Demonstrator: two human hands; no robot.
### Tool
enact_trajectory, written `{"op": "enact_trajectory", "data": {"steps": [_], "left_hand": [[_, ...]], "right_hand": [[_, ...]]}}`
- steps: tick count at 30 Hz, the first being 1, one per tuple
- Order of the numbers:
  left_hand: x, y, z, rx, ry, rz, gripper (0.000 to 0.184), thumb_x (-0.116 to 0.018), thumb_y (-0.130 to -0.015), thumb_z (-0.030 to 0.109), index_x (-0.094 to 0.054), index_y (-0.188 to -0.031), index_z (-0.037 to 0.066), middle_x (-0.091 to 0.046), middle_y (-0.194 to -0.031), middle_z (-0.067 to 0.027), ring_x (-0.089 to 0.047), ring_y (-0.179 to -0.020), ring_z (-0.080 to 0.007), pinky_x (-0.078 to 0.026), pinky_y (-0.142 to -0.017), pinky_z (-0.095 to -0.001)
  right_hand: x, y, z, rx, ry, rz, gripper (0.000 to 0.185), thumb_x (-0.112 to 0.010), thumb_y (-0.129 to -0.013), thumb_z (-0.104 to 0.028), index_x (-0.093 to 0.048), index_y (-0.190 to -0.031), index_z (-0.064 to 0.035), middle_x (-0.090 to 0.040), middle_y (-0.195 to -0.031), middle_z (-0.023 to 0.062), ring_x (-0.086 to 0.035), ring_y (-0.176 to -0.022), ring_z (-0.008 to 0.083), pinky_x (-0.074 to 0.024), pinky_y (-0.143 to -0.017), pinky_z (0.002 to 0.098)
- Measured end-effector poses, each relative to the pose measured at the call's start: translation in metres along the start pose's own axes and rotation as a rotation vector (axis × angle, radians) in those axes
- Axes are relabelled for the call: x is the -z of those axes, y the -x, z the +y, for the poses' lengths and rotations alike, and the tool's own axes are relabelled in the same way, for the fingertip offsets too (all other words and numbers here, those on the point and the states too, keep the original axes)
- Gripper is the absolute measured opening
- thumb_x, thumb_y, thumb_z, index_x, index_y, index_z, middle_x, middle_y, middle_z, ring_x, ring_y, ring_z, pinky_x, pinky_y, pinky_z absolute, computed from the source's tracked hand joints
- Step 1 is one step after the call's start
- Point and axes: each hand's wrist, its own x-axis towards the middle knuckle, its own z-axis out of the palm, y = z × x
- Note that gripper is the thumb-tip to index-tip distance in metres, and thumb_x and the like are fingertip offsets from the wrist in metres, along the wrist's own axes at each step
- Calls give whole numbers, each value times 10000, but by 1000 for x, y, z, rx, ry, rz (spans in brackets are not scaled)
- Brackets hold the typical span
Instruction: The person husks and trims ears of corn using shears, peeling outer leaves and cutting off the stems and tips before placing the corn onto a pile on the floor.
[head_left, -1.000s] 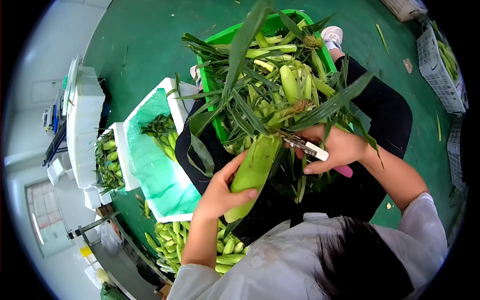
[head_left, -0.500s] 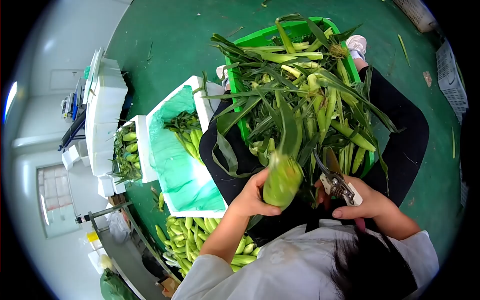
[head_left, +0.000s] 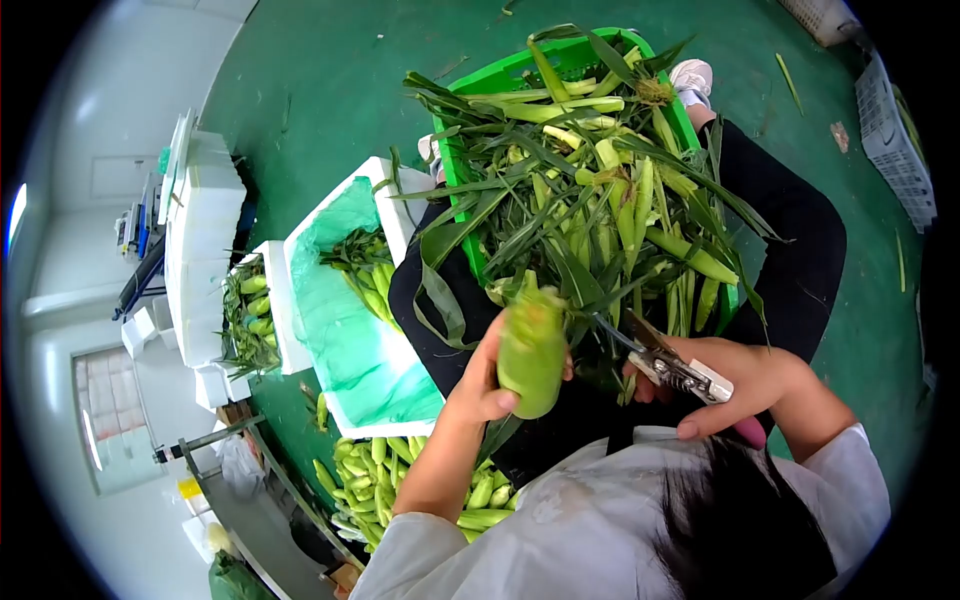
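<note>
An ear of corn in its green husk is gripped by my left hand, its cut stem end pointing up and away from me. My right hand is closed around a pair of pruning shears; their blades point left towards the corn, and a pink handle end shows below the palm. Just beyond both hands, a green basket between my legs is heaped with husk leaves and stalk trimmings.
At left stands a white foam box with a green plastic liner and some corn inside. A pile of husked-green corn ears lies by my left side. White crates stand at far right, and a metal-framed cart at lower left.
My left hand has moved slightly left with the corn. A long leaf that stood up from the corn's top is no longer on it. The shears have turned a little, pointing further left.
</note>
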Motion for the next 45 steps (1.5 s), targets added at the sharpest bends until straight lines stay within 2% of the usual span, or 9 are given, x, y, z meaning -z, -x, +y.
{"op": "enact_trajectory", "data": {"steps": [4, 10, 16, 20, 25, 29, 34, 40, 45], "left_hand": [[0, -3, -5, -93, -12, 146, 895, -772, -645, 505, -428, -1292, -9, -583, -1116, -172, -602, -1004, -254, -489, -882, -382], [1, 2, -9, 120, -118, 46, 876, -729, -703, 526, -463, -1325, -31, -591, -1206, -139, -595, -1102, -239, -442, -975, -357], [-2, 5, -23, 129, 205, 16, 920, -707, -690, 604, -469, -1295, -46, -592, -1146, -190, -630, -1000, -301, -508, -877, -413], [-8, -8, -26, -83, 118, 103, 873, -795, -670, 536, -478, -1260, -25, -574, -1115, -143, -625, -950, -262, -517, -824, -385], [-8, -14, -18, 25, -113, 41, 796, -841, -683, 418, -506, -1256, -22, -610, -1106, -128, -635, -960, -242, -514, -849, -368], [-4, -15, -17, 55, -4, -70, 745, -823, -724, 366, -505, -1267, -32, -631, -1091, -119, -638, -985, -233, -504, -896, -376], [0, -15, -18, -140, -491, 125, 678, -838, -714, 149, -498, -1285, 14, -566, -1227, -92, -585, -1088, -198, -451, -966, -341], [-10, -38, 8, -399, -1036, 165, 718, -778, -534, -2, -567, -1216, 76, -588, -1188, -124, -543, -1111, -352, -402, -982, -430], [-19, -35, 27, -392, -1288, 209, 646, -750, -554, -15, -579, -1173, 61, -587, -1156, -135, -543, -1102, -338, -402, -975, -412]], "right_hand": [[-19, 2, -3, -58, -322, 12, 667, -767, -819, -235, -428, -1357, -32, -578, -1092, 71, -540, -957, 136, -451, -825, 272], [-21, -33, -18, 1, 99, 260, 489, -800, -758, -288, -562, -1092, -22, -619, -946, 51, -595, -849, 143, -487, -754, 295], [-12, -35, -16, -48, 21, 196, 490, -801, -760, -292, -566, -1105, -36, -614, -945, 30, -574, -831, 112, -473, -725, 272], [-23, -20, -8, -114, 149, 284, 569, -802, -745, -338, -523, -1151, -51, -579, -1022, 71, -554, -883, 158, -464, -765, 288], [-28, -33, 9, -11, 415, 424, 865, -782, -710, -468, -453, -1298, 74, -595, -1164, 228, -594, -1062, 389, -481, -906, 399], [-18, -39, -5, -76, -205, 407, 290, -782, -780, -96, -583, -980, -31, -597, -781, -15, -565, -683, 44, -448, -589, 199], [-27, -43, -19, 18, -510, 605, 312, -716, -849, -125, -535, -1080, -20, -616, -799, 38, -583, -652, 94, -486, -497, 223], [-37, -47, -45, -30, -364, 665, 303, -709, -869, -195, -540, -1058, -29, -610, -773, 35, -568, -641, 82, -456, -520, 225], [-25, -54, -30, 165, 347, 727, 231, -640, -835, -107, -544, -1031, -30, -576, -757, 23, -558, -634, 103, -446, -575, 273]]}}
